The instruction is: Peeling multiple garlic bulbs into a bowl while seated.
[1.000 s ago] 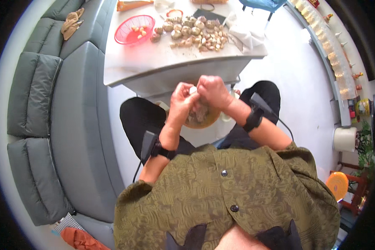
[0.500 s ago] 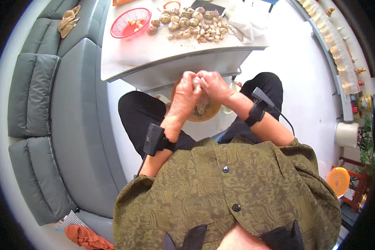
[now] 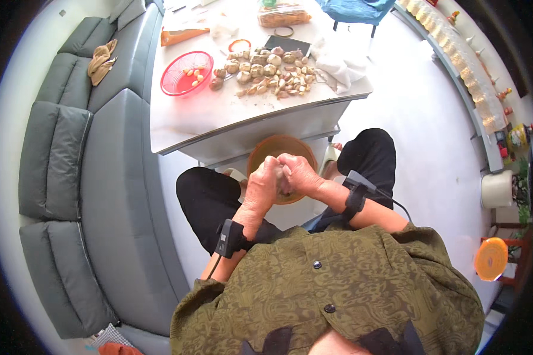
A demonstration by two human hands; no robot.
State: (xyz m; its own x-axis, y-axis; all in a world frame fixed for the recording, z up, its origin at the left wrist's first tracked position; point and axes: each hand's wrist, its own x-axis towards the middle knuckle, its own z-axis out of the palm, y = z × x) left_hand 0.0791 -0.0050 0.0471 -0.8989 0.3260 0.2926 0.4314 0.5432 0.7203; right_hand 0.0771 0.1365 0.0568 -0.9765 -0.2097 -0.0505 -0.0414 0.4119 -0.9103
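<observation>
Over an orange-brown basin point(image 3: 276, 145) between my knees, my left hand point(image 3: 260, 187) and my right hand point(image 3: 301, 176) meet with curled fingers. Pinched between them is a pale piece of garlic point(image 3: 280, 172), mostly hidden by the fingers. Dry skins in the basin show partly below the hands. On the table ahead lie several whole garlic bulbs point(image 3: 257, 70) and a spread of loose unpeeled cloves point(image 3: 291, 83). To their left, a red mesh basket point(image 3: 170, 70) holds several peeled cloves point(image 3: 196, 74).
The white table point(image 3: 195, 121) stands just beyond the basin, its front edge close to my hands. A white cloth point(image 3: 342, 66), a dark flat tray point(image 3: 288, 45) and an orange ring point(image 3: 239, 45) lie on it. A grey sofa point(image 3: 124, 177) runs along my left.
The view has tilted up, so table and hands sit lower in the picture and more of the tabletop shows. Both hands stay together over the basin, now nearer its close side.
</observation>
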